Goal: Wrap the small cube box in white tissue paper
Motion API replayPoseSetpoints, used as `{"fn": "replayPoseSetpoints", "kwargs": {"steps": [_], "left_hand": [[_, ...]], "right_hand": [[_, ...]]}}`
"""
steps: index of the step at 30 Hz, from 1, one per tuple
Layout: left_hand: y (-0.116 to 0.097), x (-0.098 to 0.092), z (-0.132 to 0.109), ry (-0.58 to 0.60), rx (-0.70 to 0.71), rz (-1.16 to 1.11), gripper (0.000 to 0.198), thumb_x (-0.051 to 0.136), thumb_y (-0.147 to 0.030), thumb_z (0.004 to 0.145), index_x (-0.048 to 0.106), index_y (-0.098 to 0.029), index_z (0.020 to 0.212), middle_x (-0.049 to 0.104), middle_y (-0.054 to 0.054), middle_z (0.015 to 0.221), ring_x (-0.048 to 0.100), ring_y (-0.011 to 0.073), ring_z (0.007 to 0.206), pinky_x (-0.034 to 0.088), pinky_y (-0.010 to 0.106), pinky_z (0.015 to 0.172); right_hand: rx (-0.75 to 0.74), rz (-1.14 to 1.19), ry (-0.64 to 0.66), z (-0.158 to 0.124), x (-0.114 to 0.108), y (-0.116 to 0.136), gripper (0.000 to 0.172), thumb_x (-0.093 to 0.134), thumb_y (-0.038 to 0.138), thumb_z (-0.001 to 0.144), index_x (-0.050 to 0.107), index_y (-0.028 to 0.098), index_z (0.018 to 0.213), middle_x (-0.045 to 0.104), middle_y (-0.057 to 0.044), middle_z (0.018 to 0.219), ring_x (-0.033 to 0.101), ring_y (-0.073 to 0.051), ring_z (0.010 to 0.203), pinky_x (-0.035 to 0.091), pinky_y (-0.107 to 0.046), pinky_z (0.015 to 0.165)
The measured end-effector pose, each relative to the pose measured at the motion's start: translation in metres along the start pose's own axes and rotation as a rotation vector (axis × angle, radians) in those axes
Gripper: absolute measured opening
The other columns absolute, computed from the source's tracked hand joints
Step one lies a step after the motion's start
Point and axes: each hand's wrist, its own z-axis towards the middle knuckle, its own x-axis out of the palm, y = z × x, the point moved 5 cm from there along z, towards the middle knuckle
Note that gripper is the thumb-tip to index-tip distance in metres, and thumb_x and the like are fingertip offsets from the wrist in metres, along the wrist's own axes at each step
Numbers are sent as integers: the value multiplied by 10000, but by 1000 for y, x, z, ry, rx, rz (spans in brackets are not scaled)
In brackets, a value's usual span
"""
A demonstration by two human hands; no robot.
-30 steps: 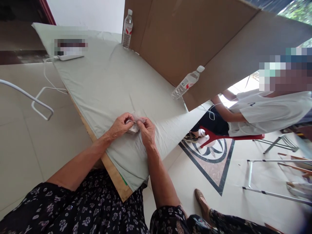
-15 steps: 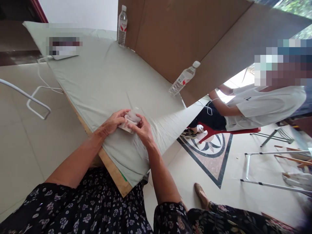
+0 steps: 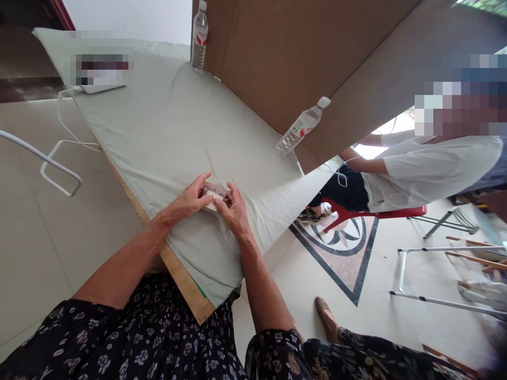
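Observation:
A small whitish box-like thing (image 3: 211, 206) with clear, crinkled plastic about it is held between my two hands, just above the cloth-covered table (image 3: 166, 132). My left hand (image 3: 194, 198) grips its left side, thumb on the near face and index finger lifted away. On the other side my right hand (image 3: 233, 209) has its thumb pressed to the near face and its fingers curled behind. Part of the thing is hidden by the fingers, and its exact kind cannot be made out.
A water bottle (image 3: 199, 39) stands at the back by a brown cardboard panel (image 3: 269, 58); a second bottle (image 3: 303, 126) is at its near corner. A white device (image 3: 103, 87) with a cable lies far left. A person in a white shirt (image 3: 435, 163) sits on a red stool (image 3: 400, 212) at right.
The fingers of both hands have shifted: my index fingers have lifted from the top. The clear plastic that stood up above the whitish thing is now lower and flatter.

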Motion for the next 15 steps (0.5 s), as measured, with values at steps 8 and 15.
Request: {"fn": "replayPoseSetpoints", "kwargs": {"steps": [8,15], "left_hand": [[4,-2,1,-48,14,59,939,689,-330,759,318,-107,1592,623,190,1389,664,224,1095,532,347,928],[3,-6,0,-77,5,2,976,706,-312,724,312,-139,1601,639,189,1367,686,203,1017,547,304,812]], "right_hand": [[-54,-55,-22,-1,5,5,677,706,484,868,510,227,1464,746,-111,1248,711,-226,1002,571,-415,931],[-37,38,-16,4,7,0,740,734,555,837,490,241,1460,737,-102,1182,710,-217,986,580,-398,900]]}}
